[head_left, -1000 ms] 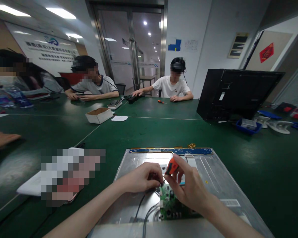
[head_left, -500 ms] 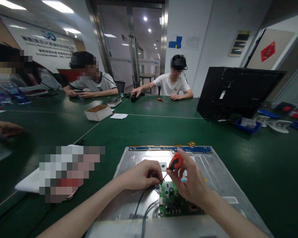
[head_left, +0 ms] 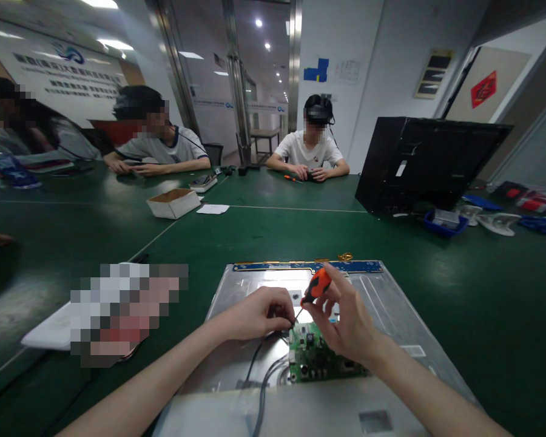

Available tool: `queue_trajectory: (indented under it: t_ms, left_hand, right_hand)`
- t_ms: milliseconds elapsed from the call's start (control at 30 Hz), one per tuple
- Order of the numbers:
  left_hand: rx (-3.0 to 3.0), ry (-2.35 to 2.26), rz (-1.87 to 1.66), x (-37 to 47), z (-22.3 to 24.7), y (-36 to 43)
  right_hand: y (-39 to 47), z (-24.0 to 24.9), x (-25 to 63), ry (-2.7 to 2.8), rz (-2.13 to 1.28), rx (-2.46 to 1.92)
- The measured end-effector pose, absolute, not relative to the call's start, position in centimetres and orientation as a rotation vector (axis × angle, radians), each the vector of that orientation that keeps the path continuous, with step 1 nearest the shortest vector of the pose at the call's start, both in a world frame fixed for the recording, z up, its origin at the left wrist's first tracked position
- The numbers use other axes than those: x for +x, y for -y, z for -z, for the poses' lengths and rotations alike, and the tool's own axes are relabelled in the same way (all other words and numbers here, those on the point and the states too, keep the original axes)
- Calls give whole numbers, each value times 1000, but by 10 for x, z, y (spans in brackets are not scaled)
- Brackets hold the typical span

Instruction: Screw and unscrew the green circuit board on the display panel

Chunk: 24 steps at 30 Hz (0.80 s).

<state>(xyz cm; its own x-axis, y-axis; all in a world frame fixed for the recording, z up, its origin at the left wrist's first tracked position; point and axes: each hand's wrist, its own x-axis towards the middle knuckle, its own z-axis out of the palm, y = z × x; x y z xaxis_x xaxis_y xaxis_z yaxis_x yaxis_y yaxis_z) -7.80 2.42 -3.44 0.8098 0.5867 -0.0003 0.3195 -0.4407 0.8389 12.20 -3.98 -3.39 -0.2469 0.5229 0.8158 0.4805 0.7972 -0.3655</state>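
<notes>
An orange and black screwdriver (head_left: 317, 285) is gripped in my right hand (head_left: 352, 318), its thin shaft slanting down to the left. The tip meets the upper left corner of a green circuit board (head_left: 310, 355). Right beside that tip, my left hand (head_left: 266, 312) has its fingers pinched together; whatever is between them is hidden. The board lies on a silver metal panel (head_left: 384, 303), which has a blue circuit strip (head_left: 273, 266) along its far edge. Dark cables (head_left: 264, 388) run over the panel below my left hand.
Ahead on the green table (head_left: 273, 233) stand a white box (head_left: 175, 204) and a black monitor (head_left: 430, 164), with a blue tray (head_left: 443, 224) near it. A blurred-out white and pink item (head_left: 50, 328) lies to my left. Several people sit around the table.
The view has shifted slightly; my hands and the screwdriver hold almost the same pose at the board corner. The person opposite has drawn the outstretched arm in, both hands now together around a dark object.
</notes>
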Motion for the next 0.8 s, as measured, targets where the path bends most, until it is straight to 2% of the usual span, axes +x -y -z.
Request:
queue_trajectory:
  t_ms: [800]
  left_hand:
    - [2139, -615, -324, -78, 32, -23]
  right_hand:
    - [44, 29, 123, 1936, 64, -807]
